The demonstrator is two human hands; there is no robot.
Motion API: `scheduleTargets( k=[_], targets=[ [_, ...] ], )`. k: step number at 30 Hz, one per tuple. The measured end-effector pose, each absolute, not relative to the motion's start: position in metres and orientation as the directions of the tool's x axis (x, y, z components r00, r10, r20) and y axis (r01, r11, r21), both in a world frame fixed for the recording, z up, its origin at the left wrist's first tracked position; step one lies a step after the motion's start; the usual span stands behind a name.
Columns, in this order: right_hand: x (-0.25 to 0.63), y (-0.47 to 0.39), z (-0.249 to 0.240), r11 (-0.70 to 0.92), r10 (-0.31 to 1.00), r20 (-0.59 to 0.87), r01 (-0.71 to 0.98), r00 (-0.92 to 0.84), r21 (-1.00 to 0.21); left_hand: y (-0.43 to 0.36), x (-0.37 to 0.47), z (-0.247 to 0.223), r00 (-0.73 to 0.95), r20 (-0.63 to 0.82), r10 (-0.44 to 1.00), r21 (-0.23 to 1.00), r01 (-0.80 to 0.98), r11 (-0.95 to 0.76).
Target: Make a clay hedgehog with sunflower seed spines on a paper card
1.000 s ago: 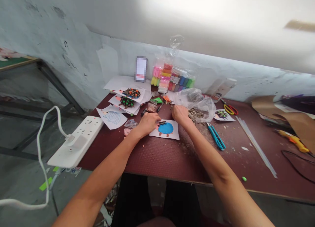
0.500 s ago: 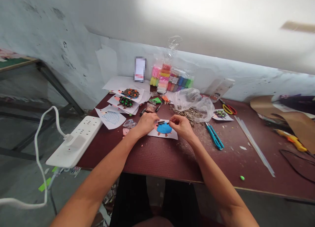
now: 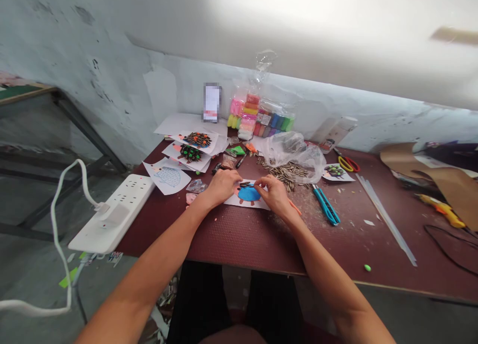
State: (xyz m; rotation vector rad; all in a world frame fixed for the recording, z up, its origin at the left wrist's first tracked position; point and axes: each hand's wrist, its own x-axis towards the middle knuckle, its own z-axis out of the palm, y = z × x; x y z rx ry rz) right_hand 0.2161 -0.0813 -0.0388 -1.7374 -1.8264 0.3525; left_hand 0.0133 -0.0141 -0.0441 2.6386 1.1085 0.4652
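A white paper card with a blue hedgehog picture [image 3: 249,193] lies on the table in front of me. A few dark striped seeds sit along the top of the blue clay body. My left hand [image 3: 224,184] is closed at the card's upper left corner, its fingertips pressed on the paper. Over the right side of the card, my right hand [image 3: 274,192] pinches what looks like a sunflower seed [image 3: 257,186] close to the blue surface. Behind that hand is a pile of sunflower seeds [image 3: 286,173], partly under a clear plastic bag [image 3: 298,152].
Finished hedgehog cards [image 3: 196,141] and a drawn one [image 3: 168,177] lie left, near a power strip [image 3: 112,209]. Coloured clay packs [image 3: 257,117] and a phone [image 3: 211,102] stand behind. Rightward are blue-handled tweezers [image 3: 326,207], scissors [image 3: 348,164], glue sticks [image 3: 388,222] and a glue gun [image 3: 444,209].
My right hand has shifted slightly left over the card, bringing the pinched seed nearer the blue body. An orange stick beside my right wrist now shows. My left hand stays in place.
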Motion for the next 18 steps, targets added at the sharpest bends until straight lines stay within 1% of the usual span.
scheduleTargets(
  k=[10, 18],
  targets=[
    [0.2072, -0.0829, -0.0364, 0.113, 0.979, 0.206, 0.827, 0.003, -0.55, -0.0161, 0.0132, -0.0394, 0.671, 0.17, 0.722, 0.32, 0.655, -0.685],
    [0.2063, -0.0805, -0.039, 0.114, 0.979, 0.206, 0.852, -0.008, -0.512, -0.016, 0.0134, -0.0381, 0.673, 0.142, 0.726, 0.318, 0.663, -0.678]
  ],
)
